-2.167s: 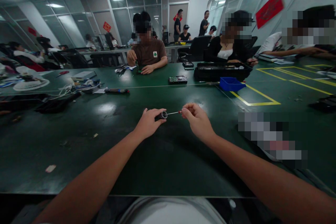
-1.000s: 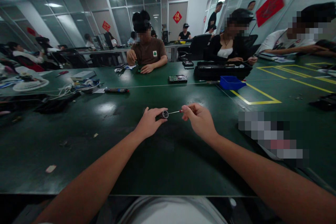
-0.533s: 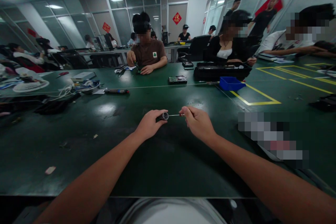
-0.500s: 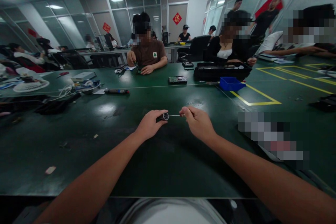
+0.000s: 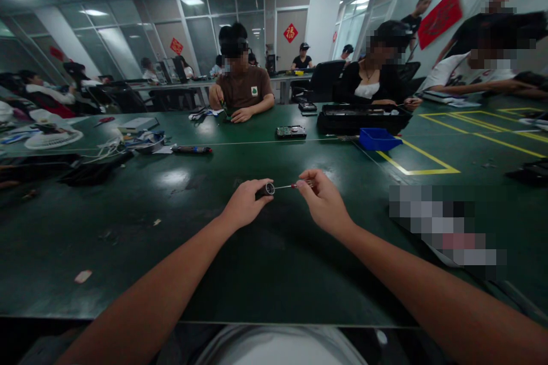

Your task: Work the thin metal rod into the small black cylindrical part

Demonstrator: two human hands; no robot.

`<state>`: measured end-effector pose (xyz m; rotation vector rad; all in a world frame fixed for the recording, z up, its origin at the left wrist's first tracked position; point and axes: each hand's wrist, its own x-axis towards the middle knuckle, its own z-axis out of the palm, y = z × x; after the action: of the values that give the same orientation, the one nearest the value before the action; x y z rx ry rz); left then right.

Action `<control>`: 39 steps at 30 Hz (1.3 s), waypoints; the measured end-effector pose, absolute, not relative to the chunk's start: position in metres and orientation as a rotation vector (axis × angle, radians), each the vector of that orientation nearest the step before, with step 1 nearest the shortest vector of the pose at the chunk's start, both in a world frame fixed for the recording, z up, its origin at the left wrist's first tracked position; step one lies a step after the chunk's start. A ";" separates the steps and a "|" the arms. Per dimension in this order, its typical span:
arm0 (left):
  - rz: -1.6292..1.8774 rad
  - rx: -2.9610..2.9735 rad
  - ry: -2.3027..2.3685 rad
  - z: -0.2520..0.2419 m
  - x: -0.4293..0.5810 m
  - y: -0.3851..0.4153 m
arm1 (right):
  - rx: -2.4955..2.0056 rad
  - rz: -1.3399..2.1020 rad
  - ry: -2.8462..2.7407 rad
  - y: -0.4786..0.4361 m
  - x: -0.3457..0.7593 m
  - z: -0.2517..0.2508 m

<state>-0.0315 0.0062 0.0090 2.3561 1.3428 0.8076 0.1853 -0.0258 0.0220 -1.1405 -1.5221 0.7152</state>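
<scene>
My left hand (image 5: 245, 203) is closed around a small dark cylindrical part (image 5: 269, 189), whose round, silvery-rimmed end faces me and to the right. Held by its handle in my right hand (image 5: 323, 199) is a screwdriver (image 5: 294, 186) with a thin metal shaft and a reddish handle. The shaft points left, and its tip meets the rim of the cylindrical part or ends just beside it; I cannot tell which. Both hands are over the green table (image 5: 274, 268), above its middle. My left fingers hide most of the cylinder's body.
A dark marker-like rod (image 5: 192, 149) lies ahead to the left, near tangled cables (image 5: 107, 148) and a white fan cover (image 5: 53, 137). Beyond my hands sit a hard drive (image 5: 291, 132), a blue bin (image 5: 379, 138) and a long black casing (image 5: 363, 118). A co-worker (image 5: 246, 88) sits opposite.
The fingers of my right hand have shifted along the screwdriver, and more of its reddish handle shows. My left hand and the cylindrical part stay nearly in place.
</scene>
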 end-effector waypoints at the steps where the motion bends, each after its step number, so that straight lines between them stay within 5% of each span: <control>1: 0.803 2.351 1.349 0.009 -0.031 0.006 | -1.117 0.772 -1.478 -0.024 0.185 0.021; 9: 0.924 2.485 1.154 0.009 -0.037 0.011 | -0.933 1.284 -0.949 -0.004 0.194 0.015; 39: 0.821 2.454 1.241 0.007 -0.032 0.008 | -1.238 0.462 -1.795 -0.033 0.191 0.035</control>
<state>-0.0324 0.0079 0.0071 2.4536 1.2407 0.8207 0.1908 -0.0326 0.0347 -1.2376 -1.7953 0.4618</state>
